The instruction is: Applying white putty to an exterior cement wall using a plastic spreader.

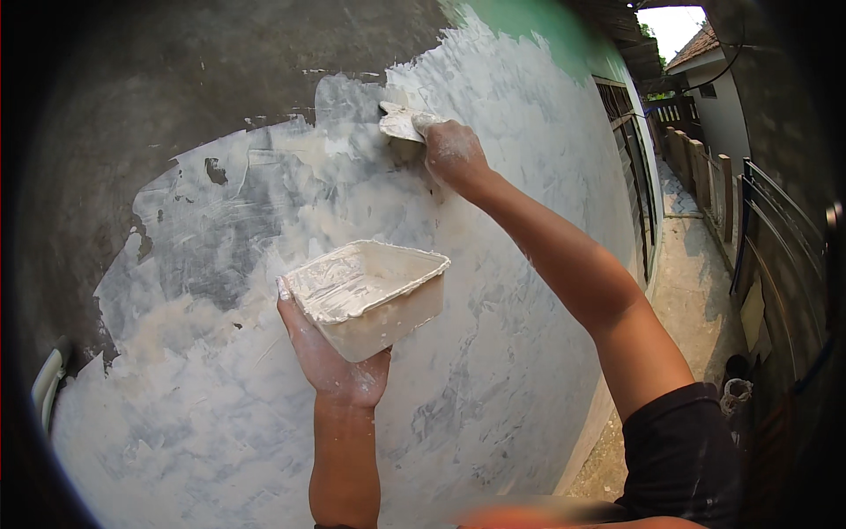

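My left hand is wrapped round the underside and left side of a white rectangular tub, tilted so its inside shows. White paste coats the tub's walls and rim. Higher up, my right hand grips a putty knife smeared with white, its blade at the wall. White dust covers both hands. The wall carries patchy white filler over most of its surface, with bare dark grey along the top and left. Whether the blade touches the wall all along its edge cannot be told.
Green paint shows at the wall's upper right, near a dark-framed window. On the right a narrow concrete path runs beside a low fence and metal rails. A pale curved object stands at the far left.
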A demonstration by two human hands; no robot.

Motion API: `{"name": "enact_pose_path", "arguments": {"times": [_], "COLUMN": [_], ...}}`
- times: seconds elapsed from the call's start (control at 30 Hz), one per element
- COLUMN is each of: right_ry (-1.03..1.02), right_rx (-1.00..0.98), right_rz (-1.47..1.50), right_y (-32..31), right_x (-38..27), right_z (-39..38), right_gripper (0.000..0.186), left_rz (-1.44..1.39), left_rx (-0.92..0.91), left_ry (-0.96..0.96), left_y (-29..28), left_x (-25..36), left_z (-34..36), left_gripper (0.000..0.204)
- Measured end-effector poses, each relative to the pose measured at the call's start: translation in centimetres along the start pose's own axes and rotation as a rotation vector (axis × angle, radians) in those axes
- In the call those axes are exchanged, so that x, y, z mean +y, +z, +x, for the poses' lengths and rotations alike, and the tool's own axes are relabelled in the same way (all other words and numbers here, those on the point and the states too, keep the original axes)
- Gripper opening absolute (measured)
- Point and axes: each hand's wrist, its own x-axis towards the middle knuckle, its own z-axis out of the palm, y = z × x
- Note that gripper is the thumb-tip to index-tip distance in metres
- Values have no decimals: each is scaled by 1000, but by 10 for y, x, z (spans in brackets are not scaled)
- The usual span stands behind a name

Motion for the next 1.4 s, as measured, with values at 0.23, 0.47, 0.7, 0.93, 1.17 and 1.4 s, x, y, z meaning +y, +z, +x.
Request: {"name": "enact_pose_path", "arguments": {"times": [0.23, 0.47, 0.7, 0.93, 1.17, 1.4], "right_ry": [-83, 29, 46, -264, 233, 51], "right_rx": [-297, 34, -14, -39, -135, -292], "right_rz": [75, 71, 59, 109, 176, 182], "right_y": [-22, -33, 5, -17, -20, -26], "right_x": [-58, -11, -7, -39, -10, -60], "right_z": [-88, 7, -25, -153, -105, -175], "right_gripper": [27, 47, 43, 42, 39, 47], "left_rz": [75, 14, 27, 143, 105, 43], "left_rx": [78, 98, 66, 94, 151, 95], "left_ry": [-22, 27, -10, -12, 19, 58], "left_y": [-22, -33, -47, -40, -31, -43], "left_x": [-3, 1, -2, 7, -8, -6], "left_z": [-4, -13, -21, -19, -23, -18], "left_gripper": [71, 62, 71, 72, 72, 70]}}
